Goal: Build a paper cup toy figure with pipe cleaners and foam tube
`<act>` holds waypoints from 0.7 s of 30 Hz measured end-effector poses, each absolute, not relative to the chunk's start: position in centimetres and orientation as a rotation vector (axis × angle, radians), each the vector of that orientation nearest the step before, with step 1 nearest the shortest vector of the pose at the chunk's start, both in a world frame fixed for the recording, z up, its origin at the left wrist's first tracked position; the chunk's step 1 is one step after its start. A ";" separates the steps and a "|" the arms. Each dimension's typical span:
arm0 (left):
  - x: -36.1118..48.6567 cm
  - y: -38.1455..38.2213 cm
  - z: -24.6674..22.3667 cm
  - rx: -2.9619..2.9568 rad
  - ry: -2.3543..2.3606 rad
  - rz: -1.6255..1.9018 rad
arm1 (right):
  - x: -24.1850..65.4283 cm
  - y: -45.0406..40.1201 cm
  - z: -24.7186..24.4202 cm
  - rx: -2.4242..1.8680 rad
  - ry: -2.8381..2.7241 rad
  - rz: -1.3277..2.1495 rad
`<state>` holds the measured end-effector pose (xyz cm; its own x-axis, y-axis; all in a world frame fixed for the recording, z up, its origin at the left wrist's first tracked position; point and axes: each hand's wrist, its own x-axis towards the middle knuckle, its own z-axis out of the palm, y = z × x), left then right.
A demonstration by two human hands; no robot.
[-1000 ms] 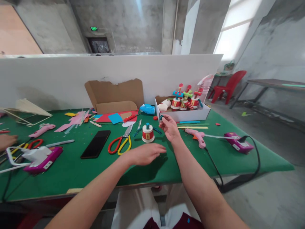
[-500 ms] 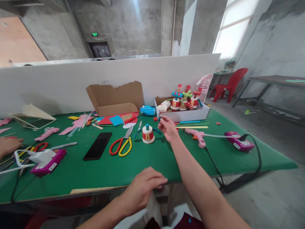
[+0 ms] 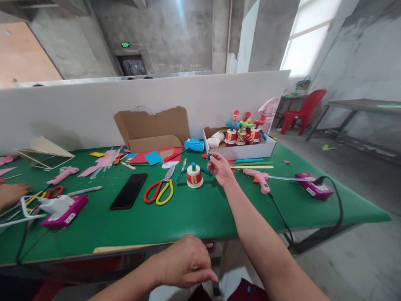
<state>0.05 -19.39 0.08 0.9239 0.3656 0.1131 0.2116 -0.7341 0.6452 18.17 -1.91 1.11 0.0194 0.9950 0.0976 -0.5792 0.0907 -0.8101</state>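
Note:
Between the fingertips of my right hand (image 3: 221, 168) is a small dark teal folded paper spring (image 3: 209, 157), mostly covered by the fingers. A small red disc (image 3: 204, 156) shows just left of it. My left hand (image 3: 189, 261) is over the front edge of the table, fingers curled and thumb out, with nothing visible in it. Left of my right hand stands an upright paper-cup figure (image 3: 194, 179) in white and red, with teal coiled arms and a blue piece on top.
Scissors (image 3: 161, 188) and a black phone (image 3: 128, 191) lie left of the figure. A pink glue gun (image 3: 259, 179) trails its cord to a purple power box (image 3: 314, 186). Behind stands a white box (image 3: 250, 152) with several figures. Another person's hand (image 3: 14, 194) is at far left.
My left hand has turned and curled its fingers, moving slightly down and left off the table edge. My right hand stays nearly in place with the paper spring.

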 end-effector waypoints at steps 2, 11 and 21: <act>0.2 -19.8 0.0 2.411 0.460 0.308 | 18.2 -2.0 1.2 -0.671 -0.791 1.377; -0.4 -16.4 4.9 2.492 0.600 0.376 | 18.1 -2.0 1.2 -0.675 -0.775 1.360; 1.4 -12.6 3.6 2.571 1.248 -0.008 | 18.7 -1.5 1.3 -0.643 -0.591 1.308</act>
<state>1.36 -12.61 3.60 0.6264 0.7691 -0.1270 0.7706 -0.5863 0.2499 18.66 -1.50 1.29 0.1659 0.9855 0.0353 -0.6778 0.1399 -0.7218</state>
